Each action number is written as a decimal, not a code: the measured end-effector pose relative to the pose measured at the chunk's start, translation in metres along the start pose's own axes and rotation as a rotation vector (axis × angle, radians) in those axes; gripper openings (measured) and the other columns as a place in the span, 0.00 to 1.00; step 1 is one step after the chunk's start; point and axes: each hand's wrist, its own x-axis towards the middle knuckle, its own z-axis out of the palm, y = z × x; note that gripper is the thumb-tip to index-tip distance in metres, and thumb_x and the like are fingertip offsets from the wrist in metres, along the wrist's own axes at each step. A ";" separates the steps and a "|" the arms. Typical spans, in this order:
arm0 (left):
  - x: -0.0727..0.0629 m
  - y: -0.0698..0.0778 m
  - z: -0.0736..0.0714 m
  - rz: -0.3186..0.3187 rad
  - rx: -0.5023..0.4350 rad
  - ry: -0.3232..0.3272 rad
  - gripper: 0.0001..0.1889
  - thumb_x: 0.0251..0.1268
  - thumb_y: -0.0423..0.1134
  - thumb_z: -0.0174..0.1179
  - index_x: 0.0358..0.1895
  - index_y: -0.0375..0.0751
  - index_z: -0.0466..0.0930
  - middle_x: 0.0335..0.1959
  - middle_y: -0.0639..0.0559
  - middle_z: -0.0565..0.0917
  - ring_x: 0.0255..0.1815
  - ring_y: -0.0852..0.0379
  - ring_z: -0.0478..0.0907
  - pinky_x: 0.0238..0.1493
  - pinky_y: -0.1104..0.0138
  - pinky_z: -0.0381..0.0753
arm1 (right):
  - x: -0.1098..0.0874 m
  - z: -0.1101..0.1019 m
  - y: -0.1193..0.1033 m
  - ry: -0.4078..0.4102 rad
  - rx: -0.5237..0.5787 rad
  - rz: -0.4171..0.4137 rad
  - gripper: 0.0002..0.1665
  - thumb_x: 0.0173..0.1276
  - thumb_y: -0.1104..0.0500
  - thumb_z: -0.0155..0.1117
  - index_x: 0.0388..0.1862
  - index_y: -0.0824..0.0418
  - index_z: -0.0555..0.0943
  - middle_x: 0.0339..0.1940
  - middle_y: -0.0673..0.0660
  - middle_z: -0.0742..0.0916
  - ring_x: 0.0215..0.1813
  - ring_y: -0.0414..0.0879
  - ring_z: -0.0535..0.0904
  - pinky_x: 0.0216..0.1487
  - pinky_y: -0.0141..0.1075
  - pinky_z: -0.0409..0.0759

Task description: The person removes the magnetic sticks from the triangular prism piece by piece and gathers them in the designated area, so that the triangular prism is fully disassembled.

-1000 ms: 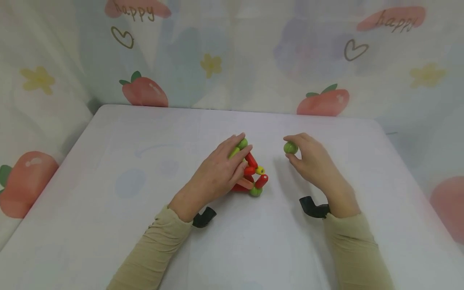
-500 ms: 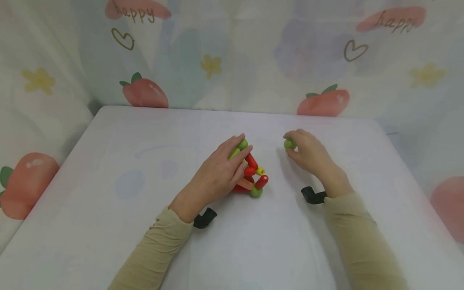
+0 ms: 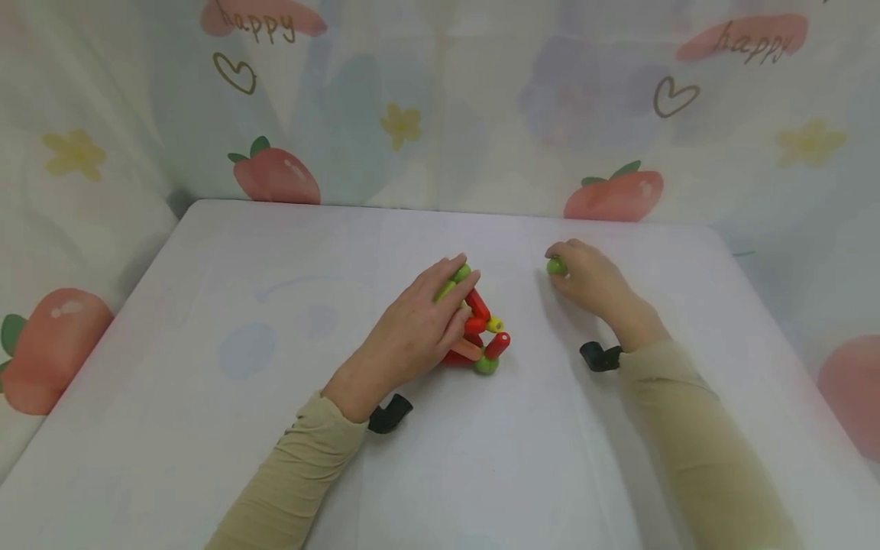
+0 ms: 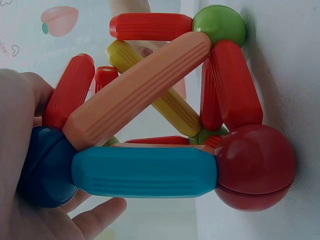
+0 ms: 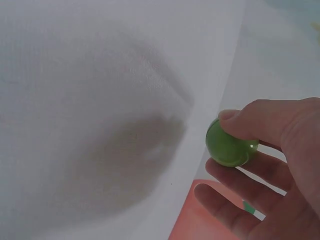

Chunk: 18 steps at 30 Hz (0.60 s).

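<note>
My left hand (image 3: 415, 325) lies over a toy frame of coloured rods and balls (image 4: 145, 170), gripping its upper part around the dark blue ball (image 4: 47, 167). That frame stands on the table and has red, orange, yellow and light-blue rods. A dark red ball (image 4: 256, 165) forms one lower corner, with a green ball (image 4: 220, 25) at another. Much of the frame is hidden under the hand in the head view. Off to the right, my right hand (image 3: 594, 283) pinches a loose green ball (image 5: 230, 145) between thumb and fingers, held above the table.
A white cloth covers the table (image 3: 275, 443). Behind it hangs a patterned curtain (image 3: 440, 99). Dark wrist-camera mounts, the left one (image 3: 389, 414) and the right one (image 3: 600, 357), stick out beside the sleeves.
My right hand has moved away from me and slightly right, carrying the green ball. The left hand and the frame have stayed in place.
</note>
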 end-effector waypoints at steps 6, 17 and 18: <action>0.000 0.000 0.001 -0.003 0.004 -0.005 0.26 0.77 0.44 0.49 0.74 0.41 0.65 0.76 0.44 0.62 0.77 0.49 0.59 0.76 0.62 0.62 | 0.005 0.000 0.000 -0.032 0.003 0.005 0.24 0.66 0.68 0.62 0.61 0.71 0.75 0.54 0.69 0.81 0.56 0.62 0.76 0.63 0.57 0.74; 0.000 0.000 0.000 0.009 0.005 0.007 0.26 0.77 0.44 0.49 0.74 0.40 0.65 0.76 0.43 0.63 0.77 0.49 0.60 0.76 0.62 0.62 | 0.015 0.014 0.008 -0.112 0.022 0.020 0.27 0.67 0.68 0.61 0.64 0.71 0.71 0.59 0.70 0.80 0.60 0.63 0.74 0.68 0.59 0.70; 0.000 -0.001 0.000 0.008 0.007 0.006 0.26 0.77 0.44 0.49 0.74 0.40 0.65 0.76 0.44 0.63 0.77 0.49 0.60 0.76 0.62 0.62 | 0.015 0.014 0.008 -0.117 0.025 0.025 0.27 0.67 0.67 0.61 0.65 0.70 0.71 0.59 0.70 0.79 0.60 0.63 0.73 0.68 0.59 0.70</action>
